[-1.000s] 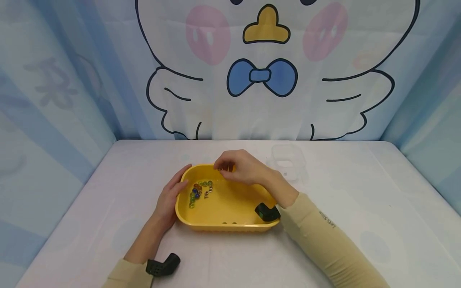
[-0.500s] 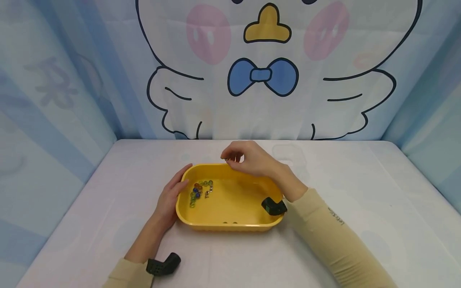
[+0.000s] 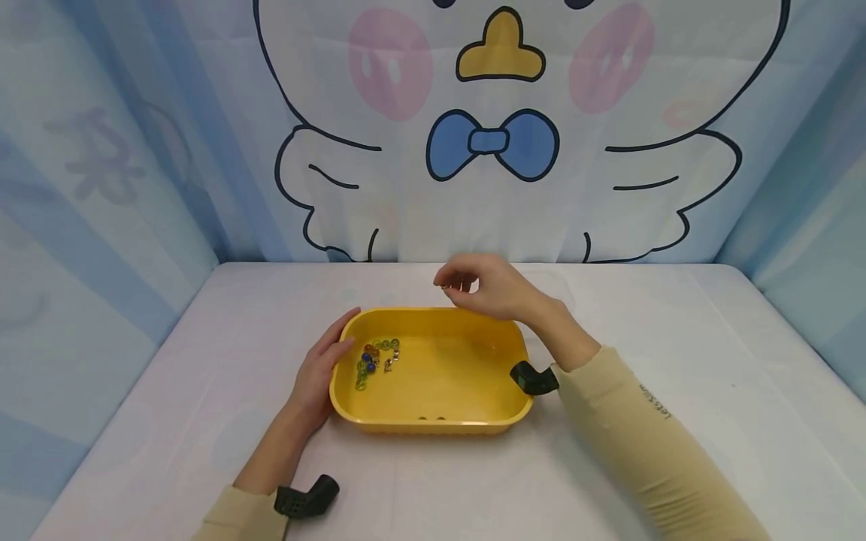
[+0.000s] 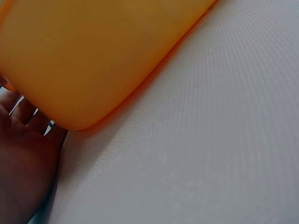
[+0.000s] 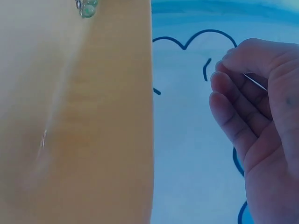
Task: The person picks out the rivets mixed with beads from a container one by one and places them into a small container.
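Note:
A yellow plastic tray (image 3: 446, 376) stands on the table. My left hand (image 3: 321, 368) holds its left side, thumb at the rim and fingers along the outer wall; in the left wrist view the fingers pass partly behind it. Glass marbles (image 3: 366, 361), green, blue and orange, lie in the tray's left part beside small shiny metallic pieces (image 3: 388, 366). Just beyond the far rim, my right hand (image 3: 490, 285) pinches a tiny shiny piece (image 3: 443, 287) between thumb and fingertips. That piece cannot be made out in the right wrist view.
Two small round things (image 3: 431, 418) show at the tray's near wall. A faint clear plastic container (image 3: 558, 284) is mostly hidden behind my right hand and forearm. White cloth covers the table (image 3: 676, 338); a printed curtain (image 3: 494, 210) hangs at its back edge.
My right hand has risen from inside the tray's far side and moved right and away, past the rim, with the tiny piece. My left hand and the tray have stayed put.

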Demonstrator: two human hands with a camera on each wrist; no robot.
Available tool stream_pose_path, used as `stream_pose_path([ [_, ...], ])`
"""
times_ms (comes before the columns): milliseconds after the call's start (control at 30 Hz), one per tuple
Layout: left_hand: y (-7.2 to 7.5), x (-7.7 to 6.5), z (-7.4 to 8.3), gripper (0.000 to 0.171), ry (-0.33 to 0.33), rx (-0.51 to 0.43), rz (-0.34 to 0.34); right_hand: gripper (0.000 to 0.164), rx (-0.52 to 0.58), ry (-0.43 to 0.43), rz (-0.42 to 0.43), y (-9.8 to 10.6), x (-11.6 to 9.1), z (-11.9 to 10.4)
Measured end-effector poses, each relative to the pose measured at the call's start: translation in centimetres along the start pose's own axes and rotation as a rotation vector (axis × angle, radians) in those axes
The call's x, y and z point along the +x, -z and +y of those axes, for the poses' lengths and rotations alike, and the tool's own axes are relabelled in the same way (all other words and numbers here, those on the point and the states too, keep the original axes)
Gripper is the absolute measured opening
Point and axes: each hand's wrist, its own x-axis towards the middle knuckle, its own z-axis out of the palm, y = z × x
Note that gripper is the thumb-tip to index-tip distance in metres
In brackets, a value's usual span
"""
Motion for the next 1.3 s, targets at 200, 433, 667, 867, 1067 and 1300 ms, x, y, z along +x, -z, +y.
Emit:
stream_pose_path([
  [200,-0.1,0.1,0.0,0.052,-0.003,0.0,-0.004,0.017,-0.005,-0.009,0.034,1.0,-1.0,0.6],
  [433,-0.2,0.0,0.1,0.052,-0.001,0.0,-0.004,0.018,-0.014,-0.005,0.075,2.0,-2.1,1.6],
  [667,-0.2,-0.1,0.1,0.052,0.002,-0.001,-0.002,0.017,-0.018,-0.053,0.077,2.6,-3.4,2.5],
  [867,-0.2,-0.1,0.2,0.052,0.003,-0.001,0.002,0.018,-0.041,-0.104,0.073,3.0,-4.6,3.2],
  [1067,-0.2,-0.1,0.1,0.052,-0.004,-0.006,-0.003,0.018,-0.071,-0.126,0.074,3.4,-5.3,3.7],
  [1300,-0.2,-0.1,0.0,0.052,-0.006,-0.008,-0.007,0.018,-0.114,-0.158,0.067,4.0,-6.0,4.1],
])
